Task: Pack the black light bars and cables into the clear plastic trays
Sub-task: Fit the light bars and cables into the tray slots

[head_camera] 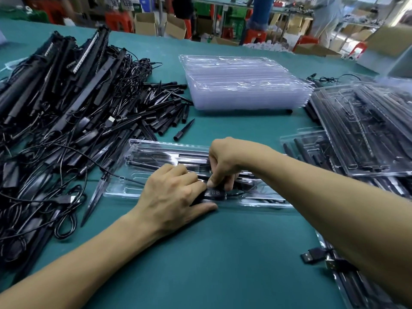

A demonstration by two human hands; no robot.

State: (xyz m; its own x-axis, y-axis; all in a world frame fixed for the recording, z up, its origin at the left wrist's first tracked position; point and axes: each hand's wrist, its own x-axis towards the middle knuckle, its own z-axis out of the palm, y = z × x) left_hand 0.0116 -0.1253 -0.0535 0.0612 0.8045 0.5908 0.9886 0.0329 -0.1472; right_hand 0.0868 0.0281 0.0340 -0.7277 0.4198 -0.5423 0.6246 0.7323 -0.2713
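Hands meet over the clear tray (138, 152) that lies on the green desk (223, 253) just in front of the person. The left hand (176, 192) curls over one end of a small black inline controller (215, 193), its thumb stretched along the tray's near rim, while the right hand (225, 161) pinches the other end from above, apparently seating it in a front pocket. Black light bars (160, 156) lie in the tray's far channels. A thin cable (124, 177) runs from under the left hand back into the tangled pile of bars and cables (66, 97) at the left, and that looks like the main risk: if it is snagged there, any pull could drag the light tray sideways or lift the controller out of its pocket. Pressing hard could also flex the thin plastic and pop the bars loose, and slack cable left across the rim would probably stop the tray nesting with the filled trays (367, 130) at the right.
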